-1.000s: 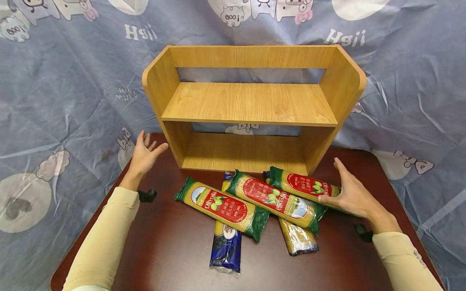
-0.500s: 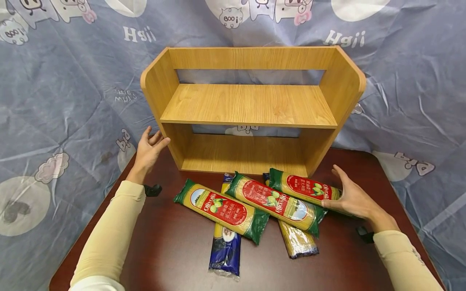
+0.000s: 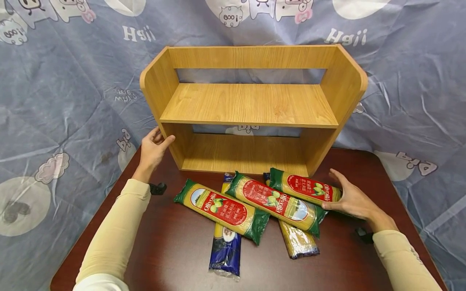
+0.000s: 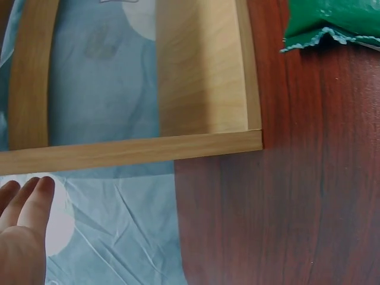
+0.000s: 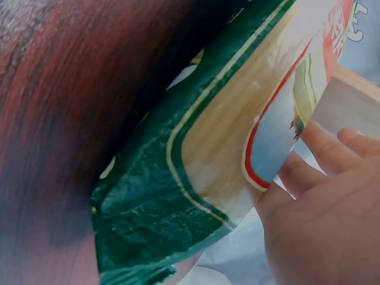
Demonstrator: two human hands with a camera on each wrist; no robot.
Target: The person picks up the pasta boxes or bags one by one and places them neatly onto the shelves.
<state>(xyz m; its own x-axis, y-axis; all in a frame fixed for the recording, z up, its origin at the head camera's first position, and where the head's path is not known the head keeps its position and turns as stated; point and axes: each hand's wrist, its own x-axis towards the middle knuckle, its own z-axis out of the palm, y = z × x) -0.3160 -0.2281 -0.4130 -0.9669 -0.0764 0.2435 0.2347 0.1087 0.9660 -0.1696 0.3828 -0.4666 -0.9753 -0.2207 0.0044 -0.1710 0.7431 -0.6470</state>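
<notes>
My left hand [image 3: 152,151] is at the left side panel of a wooden shelf [image 3: 251,105]. The thumb points across the panel's front edge, and the other fingers lie beside its outer face. In the left wrist view, straight fingers [image 4: 35,205] show close to the panel edge. My right hand [image 3: 353,200] spreads thumb and fingers across the right end of a green-and-yellow spaghetti packet [image 3: 306,186]. The right wrist view shows fingers [image 5: 329,151] at the edge of this packet [image 5: 219,148], whose green end slants over the table.
Two more green-ended spaghetti packets [image 3: 222,208] [image 3: 276,199] lie slanted across a blue packet [image 3: 225,250] and a yellow packet [image 3: 298,238]. All rest on the dark red table [image 3: 164,242] before the shelf. A printed blue cloth [image 3: 73,101] hangs behind.
My left hand has moved right to the shelf's side panel, its fingers drawing in closer. My right hand stays at the spaghetti packet, its fingers drawn slightly nearer. The packets keep their places.
</notes>
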